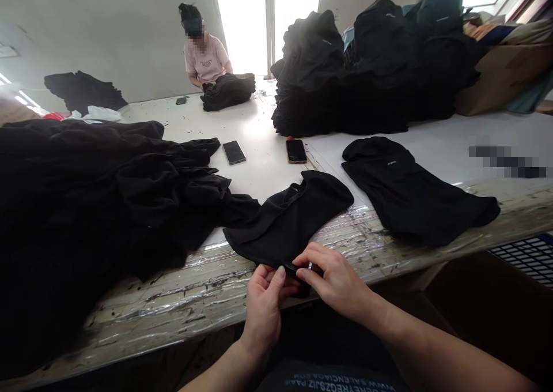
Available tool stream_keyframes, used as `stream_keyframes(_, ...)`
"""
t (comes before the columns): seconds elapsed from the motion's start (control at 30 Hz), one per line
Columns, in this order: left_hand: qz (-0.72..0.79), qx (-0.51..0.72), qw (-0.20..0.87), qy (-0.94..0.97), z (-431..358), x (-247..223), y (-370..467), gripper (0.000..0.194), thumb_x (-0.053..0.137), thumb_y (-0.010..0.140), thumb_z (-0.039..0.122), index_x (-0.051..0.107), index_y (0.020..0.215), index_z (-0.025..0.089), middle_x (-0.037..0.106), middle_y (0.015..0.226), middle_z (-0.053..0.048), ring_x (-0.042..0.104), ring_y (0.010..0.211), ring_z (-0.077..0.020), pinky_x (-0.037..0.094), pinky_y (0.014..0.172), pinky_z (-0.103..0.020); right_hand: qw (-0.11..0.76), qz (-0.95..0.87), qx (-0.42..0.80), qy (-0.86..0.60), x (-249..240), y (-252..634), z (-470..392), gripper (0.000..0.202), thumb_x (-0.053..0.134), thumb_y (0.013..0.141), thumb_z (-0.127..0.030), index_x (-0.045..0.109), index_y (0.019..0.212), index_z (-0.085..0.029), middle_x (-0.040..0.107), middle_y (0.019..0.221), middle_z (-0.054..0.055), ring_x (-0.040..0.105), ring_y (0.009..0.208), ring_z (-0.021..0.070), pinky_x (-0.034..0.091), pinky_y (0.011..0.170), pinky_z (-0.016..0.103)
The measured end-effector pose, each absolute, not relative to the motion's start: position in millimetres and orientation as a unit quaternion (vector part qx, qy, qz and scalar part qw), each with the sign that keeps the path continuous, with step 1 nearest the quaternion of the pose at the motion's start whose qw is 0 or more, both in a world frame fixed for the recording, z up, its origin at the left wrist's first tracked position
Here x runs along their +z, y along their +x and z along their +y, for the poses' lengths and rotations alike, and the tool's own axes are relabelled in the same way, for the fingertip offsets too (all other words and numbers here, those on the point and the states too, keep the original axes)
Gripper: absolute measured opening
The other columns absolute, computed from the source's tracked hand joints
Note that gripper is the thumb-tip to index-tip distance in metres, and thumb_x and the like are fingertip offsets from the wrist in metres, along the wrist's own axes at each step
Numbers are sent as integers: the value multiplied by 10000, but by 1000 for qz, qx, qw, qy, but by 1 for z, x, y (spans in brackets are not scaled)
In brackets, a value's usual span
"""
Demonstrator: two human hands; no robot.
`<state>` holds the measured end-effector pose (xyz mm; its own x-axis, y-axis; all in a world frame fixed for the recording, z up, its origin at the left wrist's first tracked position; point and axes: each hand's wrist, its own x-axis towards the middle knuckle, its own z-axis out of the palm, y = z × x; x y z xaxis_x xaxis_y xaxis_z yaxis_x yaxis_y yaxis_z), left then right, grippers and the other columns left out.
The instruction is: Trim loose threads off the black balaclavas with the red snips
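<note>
A black fabric garment [298, 213] lies near the table's front edge, its lower edge hanging toward me. My left hand [270, 291] pinches that lower edge between thumb and fingers. Close against it, my right hand [332, 274] is closed around a slim dark hand tool [292, 267], whose tip meets the cloth by my left thumb. The tool is mostly hidden in my fingers, so its exact kind does not show. Something small and silvery shows at my right fingers. To the right, another black garment [415, 190] with a small pale label is spread flat.
Heaped black garments [108, 196] cover the table's left side. Tall stacks of black garments [345, 80] stand at the back right, beside a cardboard box [505, 75]. Two phones, a grey one [234, 153] and an orange-edged one [296, 151], lie mid-table. A person [207, 57] handles a black pile [228, 91] opposite.
</note>
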<state>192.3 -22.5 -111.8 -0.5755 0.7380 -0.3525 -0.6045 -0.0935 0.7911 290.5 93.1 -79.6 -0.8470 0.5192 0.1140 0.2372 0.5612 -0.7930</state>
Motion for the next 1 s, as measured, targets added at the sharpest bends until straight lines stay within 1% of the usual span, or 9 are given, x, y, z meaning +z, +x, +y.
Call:
stream_keyframes(0.17, 496, 735, 454, 85, -23, -113, 191, 185, 692, 782, 266, 626, 874, 119, 666, 831, -45, 634, 716, -128, 525, 662, -240, 185, -873, 406, -195, -80, 290, 91, 164, 574, 791, -113, 656, 920, -173, 579, 861, 47, 566, 775, 164, 459, 684, 287)
stream_keyframes(0.33, 493, 739, 451, 92, -23, -114, 192, 176, 686, 788, 262, 636, 879, 121, 669, 838, -48, 638, 726, -137, 525, 670, -251, 199, -878, 396, -181, -79, 289, 90, 168, 568, 793, -102, 652, 924, -162, 573, 879, 53, 564, 797, 163, 462, 702, 284)
stream_keyframes(0.5, 501, 729, 454, 106, -23, -116, 194, 212, 683, 788, 289, 646, 896, 111, 679, 857, -74, 642, 749, -164, 528, 714, -301, 187, -883, 392, -180, -76, 287, 92, 177, 570, 782, -78, 654, 914, -161, 572, 886, 45, 563, 785, 150, 457, 707, 273)
stream_keyframes(0.77, 494, 729, 470, 67, -23, -114, 193, 229, 728, 742, 281, 636, 848, 100, 681, 801, -70, 651, 702, -153, 527, 679, -271, 150, -879, 404, -204, -73, 285, 95, 123, 573, 794, -75, 660, 820, -157, 567, 796, 25, 553, 721, 138, 434, 656, 265)
stream_keyframes(0.9, 486, 734, 472, 49, -23, -115, 191, 232, 721, 750, 274, 618, 868, 103, 677, 791, -64, 650, 676, -146, 527, 643, -258, 149, -879, 404, -205, -75, 286, 97, 122, 576, 793, -76, 661, 824, -158, 574, 795, 24, 553, 729, 139, 430, 662, 267)
stream_keyframes(1.0, 484, 733, 474, 57, -23, -116, 190, 218, 709, 762, 266, 622, 878, 103, 675, 802, -62, 649, 681, -141, 527, 644, -253, 151, -880, 405, -198, -76, 286, 97, 126, 570, 797, -72, 659, 820, -159, 571, 796, 22, 550, 723, 133, 426, 651, 259)
